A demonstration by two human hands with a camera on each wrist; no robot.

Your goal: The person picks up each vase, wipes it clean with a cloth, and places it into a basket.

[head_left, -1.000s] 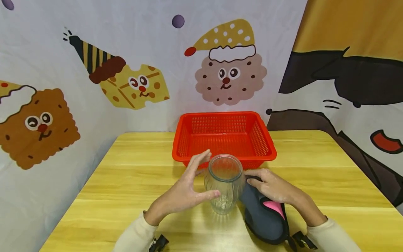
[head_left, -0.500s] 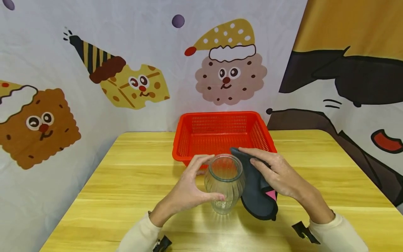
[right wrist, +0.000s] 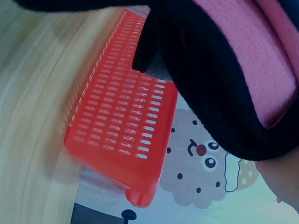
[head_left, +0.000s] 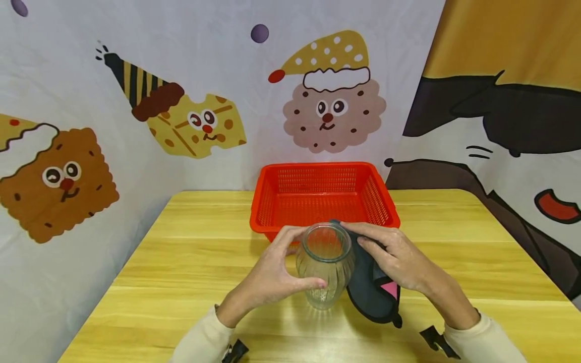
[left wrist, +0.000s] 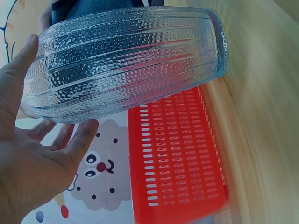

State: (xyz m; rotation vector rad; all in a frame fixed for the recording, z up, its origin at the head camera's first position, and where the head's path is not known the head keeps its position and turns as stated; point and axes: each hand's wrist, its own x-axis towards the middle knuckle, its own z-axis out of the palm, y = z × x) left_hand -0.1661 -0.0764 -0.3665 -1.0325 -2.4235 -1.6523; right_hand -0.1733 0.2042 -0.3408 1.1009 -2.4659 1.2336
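Observation:
A clear ribbed glass jar stands upright on the table in the head view. My left hand holds it from the left, thumb across the front and fingers round the far side. In the left wrist view, fingertips meet the jar's textured wall. To the right of the jar, my right hand grips the upper part of a soft dark grey item with black edging and a pink inside. Its kind is unclear. In the right wrist view, black edging and pink lining hide most of that hand.
A red plastic basket with slotted walls stands right behind the jar and both hands. The wood-grain table extends to either side. A cloth backdrop with cartoon prints hangs behind it.
My right hand has raised the grey item and shifted it away from me along the jar's right side, then lowered it slightly. The left hand has drawn closer round the jar.

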